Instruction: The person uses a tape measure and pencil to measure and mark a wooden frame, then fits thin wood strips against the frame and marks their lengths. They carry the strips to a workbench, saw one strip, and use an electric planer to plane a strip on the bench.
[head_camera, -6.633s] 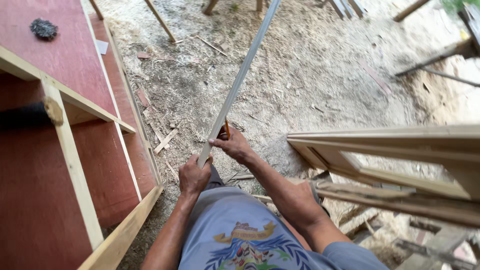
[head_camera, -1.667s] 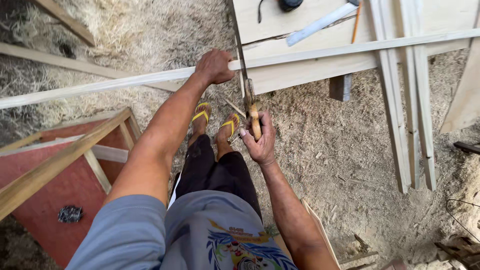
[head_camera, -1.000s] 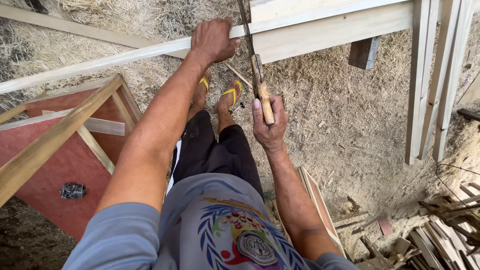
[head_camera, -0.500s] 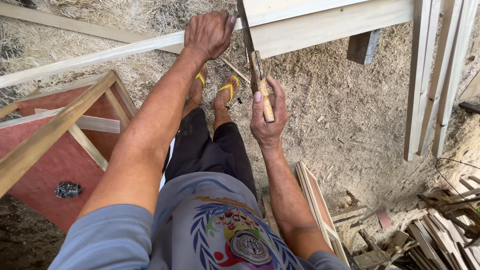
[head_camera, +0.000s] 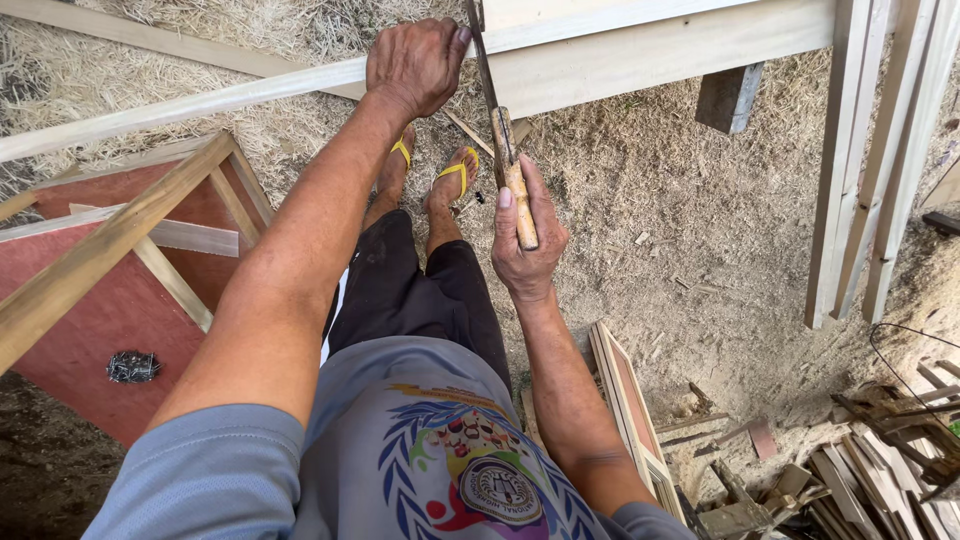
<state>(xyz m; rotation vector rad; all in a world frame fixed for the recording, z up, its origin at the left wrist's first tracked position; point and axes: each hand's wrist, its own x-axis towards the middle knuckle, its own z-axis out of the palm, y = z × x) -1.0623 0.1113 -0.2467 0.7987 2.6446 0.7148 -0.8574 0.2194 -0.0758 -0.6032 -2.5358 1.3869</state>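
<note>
wood is what both hands are on. the left hand (head_camera: 415, 62) is closed over a long pale wooden strip (head_camera: 200, 103), fingers wrapped across its top edge, pressing it down. the strip is slim, light in colour and square-edged, freshly planed in look; it runs from far out to the left of that hand, under the palm, and on to the right, where it lies against a wider pale board (head_camera: 660, 55) of the surface.

the right hand (head_camera: 527, 240) is fisted around the wooden handle (head_camera: 515, 185) of a handsaw (head_camera: 497, 120), thumb laid along the top of the grip. the handle is round, worn and yellowish brown, mottled with darker patches. a narrow dark metal blade (head_camera: 481, 55) rises from it, tilted a little, and meets the strip just right of the left hand's fingers. the teeth are too small to make out.

below and between the hands stand two feet in yellow sandals (head_camera: 455, 172) on ground (head_camera: 640, 230) covered in sawdust and shavings. left of the left arm lies a red panel (head_camera: 90, 320) framed with light wooden battens, a small dark tangle (head_camera: 132, 366) resting on it. right of the right hand, several long pale slats (head_camera: 865, 170) lean side by side, and further down to the right is a heap of wood offcuts (head_camera: 860, 470). just beside the right forearm a narrow framed piece (head_camera: 630, 410) lies on the ground.
</note>
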